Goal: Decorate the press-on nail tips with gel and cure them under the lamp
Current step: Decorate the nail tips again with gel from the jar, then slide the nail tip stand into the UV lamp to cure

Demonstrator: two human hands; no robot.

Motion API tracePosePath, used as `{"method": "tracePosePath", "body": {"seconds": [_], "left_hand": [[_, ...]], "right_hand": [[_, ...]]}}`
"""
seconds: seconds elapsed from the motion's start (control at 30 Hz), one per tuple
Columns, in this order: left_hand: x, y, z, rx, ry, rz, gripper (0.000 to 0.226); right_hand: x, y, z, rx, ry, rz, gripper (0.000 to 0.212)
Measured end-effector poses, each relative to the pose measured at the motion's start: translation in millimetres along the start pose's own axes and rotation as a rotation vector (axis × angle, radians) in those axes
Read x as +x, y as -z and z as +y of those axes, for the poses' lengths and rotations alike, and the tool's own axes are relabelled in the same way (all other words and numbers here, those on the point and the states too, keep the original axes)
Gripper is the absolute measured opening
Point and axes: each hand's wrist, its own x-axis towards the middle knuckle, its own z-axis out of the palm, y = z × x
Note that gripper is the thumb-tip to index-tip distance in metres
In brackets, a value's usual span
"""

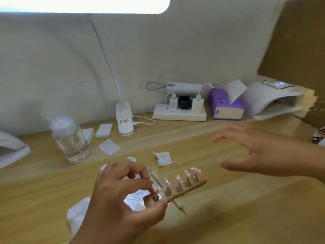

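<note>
The left hand (123, 199) pinches a strip (182, 191) of pink-coated nail tips (178, 178), right hand (260, 152) spread empty; lamp (274, 97) curing seems left.

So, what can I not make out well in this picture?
Head view only:
Nail tips: small, glare hides any gel pattern.
Wooden strip: near end covered by the left hand pinching it.
Right hand: motion-blurred, fingertips unclear.
White device: cut off by the left edge.
Curing lamp display: too small to read.
</note>
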Motion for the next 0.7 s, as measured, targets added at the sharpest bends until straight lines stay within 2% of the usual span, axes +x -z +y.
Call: {"method": "tracePosePath", "body": {"seconds": [0.1,0.17,0.23,0.3,0.4,0.6,0.7], "left_hand": [[36.2,-37.8,16.5,-0.104,0.045,-0.102,0.017],[61.7,-71.4,24.5,-0.143,0.082,-0.16,0.016],[84.1,-108.8,32.6,-0.141,0.11,-0.191,0.015],[102.5,-145.3,40.9,-0.119,0.139,-0.194,0.018],[123.7,-193.3,53.6,-0.029,0.148,-0.209,0.024],[146.7,-248.1,69.1,0.037,0.159,-0.231,0.026],[147.3,-254.9,63.5,0.033,0.113,-0.213,0.027]], "right_hand": [[9.0,43.8,56.3,-0.127,-0.32,-0.011,0.038],[16.0,59.8,96.9,-0.231,-0.476,-0.038,0.035],[21.6,65.6,134.0,-0.23,-0.588,-0.05,0.026],[28.2,65.0,160.9,-0.119,-0.627,-0.039,0.023],[45.6,59.2,191.3,-0.012,-0.667,0.0,0.037],[97.9,33.8,239.6,0.109,-0.725,0.285,0.042],[117.9,20.4,250.5,0.124,-0.779,0.329,0.043]]}}
